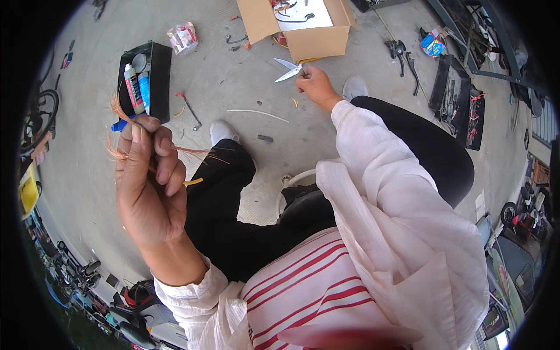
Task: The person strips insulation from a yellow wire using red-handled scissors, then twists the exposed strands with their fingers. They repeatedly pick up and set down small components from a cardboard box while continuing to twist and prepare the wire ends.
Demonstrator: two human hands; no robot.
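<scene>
My left hand (153, 175) is raised at the left, its fingers closed on copper wire (119, 111). Frayed bare strands fan out above the thumb, and more stick out to the right of the fingers. A short yellow piece (193, 182), perhaps insulation, pokes from below the fingers. Farther off, by the cardboard box, my right hand (318, 86) grips a pair of scissors (287, 72). Their two silver blades are spread and point left; the fist hides most of the handles. Something thin and orange-yellow (311, 59) shows just above that fist.
An open cardboard box (318, 42) with cables stands ahead. A black tray (158, 79) holding tubes lies at the left. White tubing (258, 112), a red-tipped tool (189, 111) and brake levers (402, 55) lie on the floor. Another black tray (448, 93) is at the right.
</scene>
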